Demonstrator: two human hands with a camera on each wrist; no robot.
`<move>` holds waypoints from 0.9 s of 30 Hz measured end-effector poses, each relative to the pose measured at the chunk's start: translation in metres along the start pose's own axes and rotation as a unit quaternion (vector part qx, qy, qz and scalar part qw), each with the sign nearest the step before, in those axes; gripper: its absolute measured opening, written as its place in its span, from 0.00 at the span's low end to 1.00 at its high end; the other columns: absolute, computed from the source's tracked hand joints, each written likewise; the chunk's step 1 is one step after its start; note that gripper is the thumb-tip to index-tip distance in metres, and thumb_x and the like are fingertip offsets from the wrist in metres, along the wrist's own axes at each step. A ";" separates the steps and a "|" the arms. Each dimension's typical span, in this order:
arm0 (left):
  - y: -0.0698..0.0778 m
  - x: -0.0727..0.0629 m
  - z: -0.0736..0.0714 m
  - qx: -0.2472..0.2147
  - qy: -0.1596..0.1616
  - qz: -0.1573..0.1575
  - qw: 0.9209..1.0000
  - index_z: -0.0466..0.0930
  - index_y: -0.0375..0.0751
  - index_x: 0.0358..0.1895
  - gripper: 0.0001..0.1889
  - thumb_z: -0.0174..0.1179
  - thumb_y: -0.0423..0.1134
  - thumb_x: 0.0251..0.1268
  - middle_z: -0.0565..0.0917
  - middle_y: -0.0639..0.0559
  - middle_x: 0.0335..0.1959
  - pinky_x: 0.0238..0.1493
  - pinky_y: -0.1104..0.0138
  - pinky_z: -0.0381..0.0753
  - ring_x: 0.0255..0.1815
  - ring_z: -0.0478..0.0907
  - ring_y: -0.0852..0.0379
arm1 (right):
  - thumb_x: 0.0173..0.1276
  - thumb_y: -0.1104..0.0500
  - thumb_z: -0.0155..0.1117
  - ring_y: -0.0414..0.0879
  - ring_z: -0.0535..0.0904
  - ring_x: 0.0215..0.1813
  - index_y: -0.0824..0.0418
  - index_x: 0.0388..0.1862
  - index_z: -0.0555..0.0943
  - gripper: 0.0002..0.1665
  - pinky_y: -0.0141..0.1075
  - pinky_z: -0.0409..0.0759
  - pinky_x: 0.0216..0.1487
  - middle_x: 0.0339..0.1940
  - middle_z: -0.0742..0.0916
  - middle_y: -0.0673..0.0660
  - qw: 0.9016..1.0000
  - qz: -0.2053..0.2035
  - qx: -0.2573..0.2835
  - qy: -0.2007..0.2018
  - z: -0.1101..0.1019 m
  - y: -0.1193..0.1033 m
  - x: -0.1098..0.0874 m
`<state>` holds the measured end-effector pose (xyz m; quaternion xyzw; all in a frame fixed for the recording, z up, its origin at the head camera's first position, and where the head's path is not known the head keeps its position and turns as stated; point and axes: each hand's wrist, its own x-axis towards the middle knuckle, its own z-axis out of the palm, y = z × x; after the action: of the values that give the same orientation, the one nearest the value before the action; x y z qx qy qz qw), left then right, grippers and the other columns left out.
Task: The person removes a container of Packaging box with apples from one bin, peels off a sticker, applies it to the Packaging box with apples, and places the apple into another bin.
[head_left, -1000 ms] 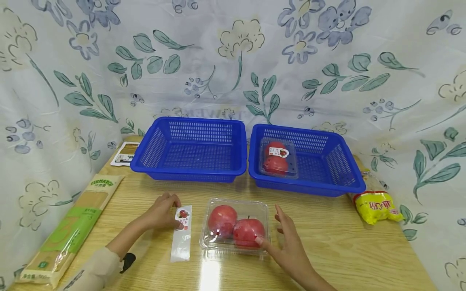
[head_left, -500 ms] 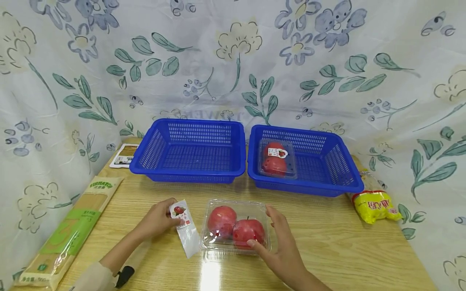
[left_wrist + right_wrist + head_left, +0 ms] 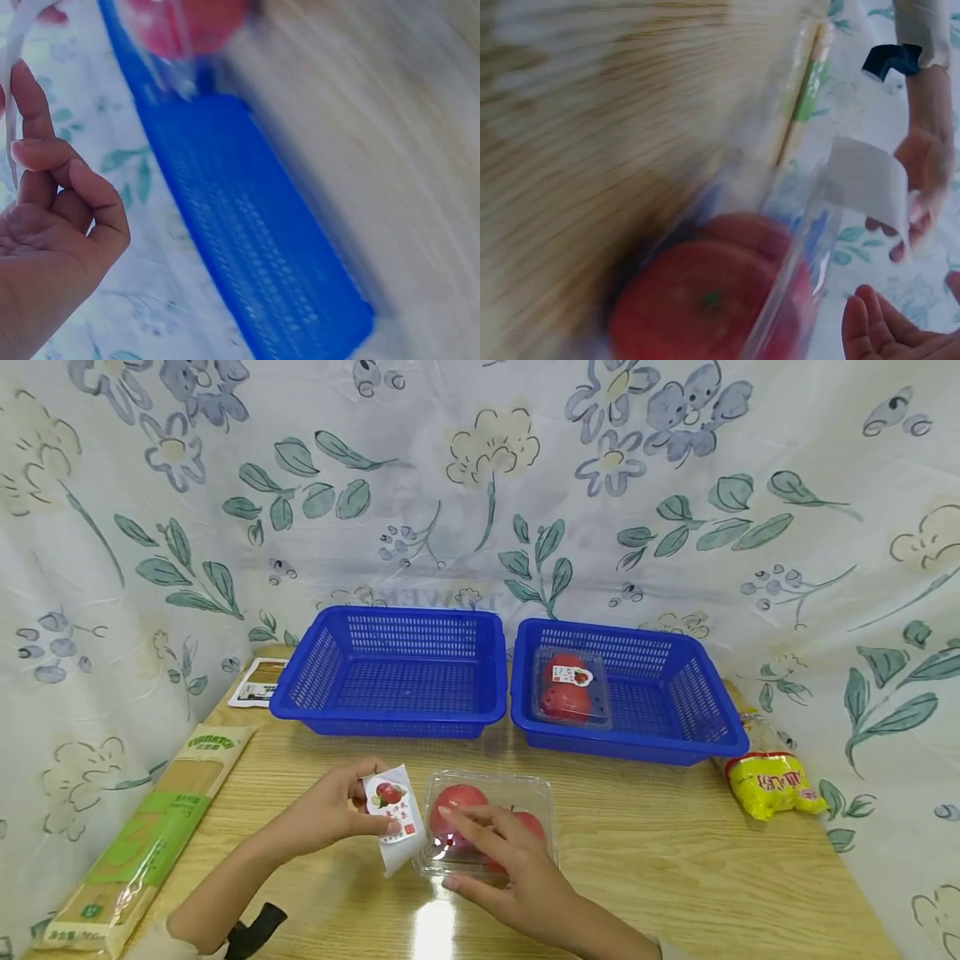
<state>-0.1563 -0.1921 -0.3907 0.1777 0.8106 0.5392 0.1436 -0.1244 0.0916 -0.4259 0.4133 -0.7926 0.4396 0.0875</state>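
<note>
In the head view, my left hand (image 3: pixel 330 810) pinches a strip of white backing paper bearing a fruit sticker (image 3: pixel 392 802), held up at the left edge of a clear plastic box (image 3: pixel 536 793). Inside this lidded box lie two red apples (image 3: pixel 457 802). My right hand (image 3: pixel 517 877) hovers over the box with its fingers spread and loosely bent, thumb towards the strip; nothing is in it. In the right wrist view, the strip's pale backing (image 3: pixel 866 180) curls out of the left hand, apart from the right fingertips (image 3: pixel 859 322).
Two blue baskets (image 3: pixel 405 714) stand side by side at the back; the right one contains another labelled apple box (image 3: pixel 570 685). A noodle pack (image 3: pixel 142 843) lies at the left and a yellow bag (image 3: pixel 772 781) at the right. Behind the left basket is a flat packet (image 3: pixel 255 683).
My left hand has lifted the sticker strip off the table and brought it right, tilting it. My right hand has moved left from the box's right side to above it.
</note>
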 end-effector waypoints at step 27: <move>0.006 -0.004 0.072 -0.053 0.033 0.037 0.997 0.84 0.41 0.48 0.12 0.68 0.40 0.63 0.74 0.50 0.32 0.28 0.73 0.68 0.29 0.67 0.67 | 0.67 0.70 0.65 0.46 0.81 0.54 0.66 0.60 0.81 0.22 0.38 0.82 0.54 0.53 0.87 0.61 0.984 -0.015 0.076 0.159 0.019 0.002 0.015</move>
<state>-0.1215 -0.1319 -0.4124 0.1815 0.7781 0.5919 0.1062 -0.1307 0.0689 -0.4309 0.3556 -0.7267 0.5571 0.1872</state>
